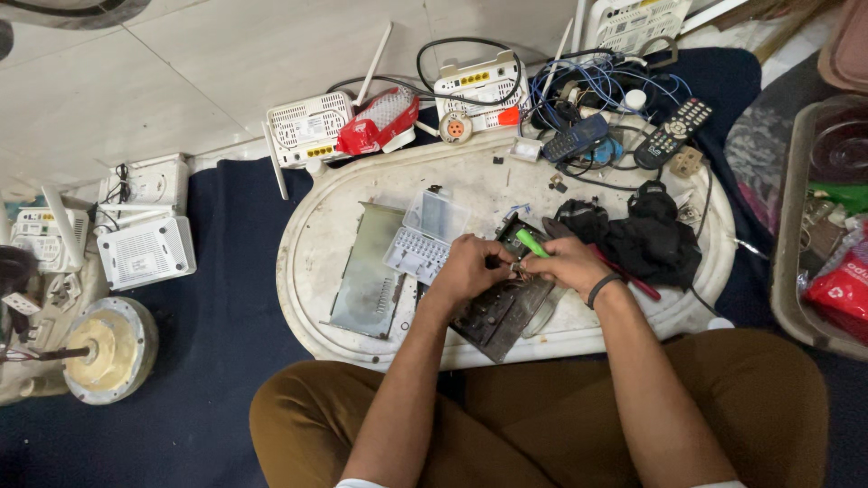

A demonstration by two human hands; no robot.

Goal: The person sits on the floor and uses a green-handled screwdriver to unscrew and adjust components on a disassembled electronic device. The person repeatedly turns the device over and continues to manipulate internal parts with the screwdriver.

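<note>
A dark circuit board assembly (499, 316) lies on a white oval tray-table (316, 226) in front of me. My left hand (466, 268) rests on the board's upper edge, fingers curled and pinching something small that I cannot make out. My right hand (568, 264) grips a green-handled screwdriver (532, 242), its tip pointing down at the board beside the left fingers. A grey metal cover plate (366, 271) lies to the left of the board, and an open clear plastic bit case (425, 235) sits just above the left hand.
Black cloth (646, 239) and a red-handled tool (633, 278) lie right of my hands. Several white routers (145, 253), a remote (674, 131), a phone and tangled blue wires (597, 86) crowd the table's far edge and the floor. A bin (787, 271) stands at right.
</note>
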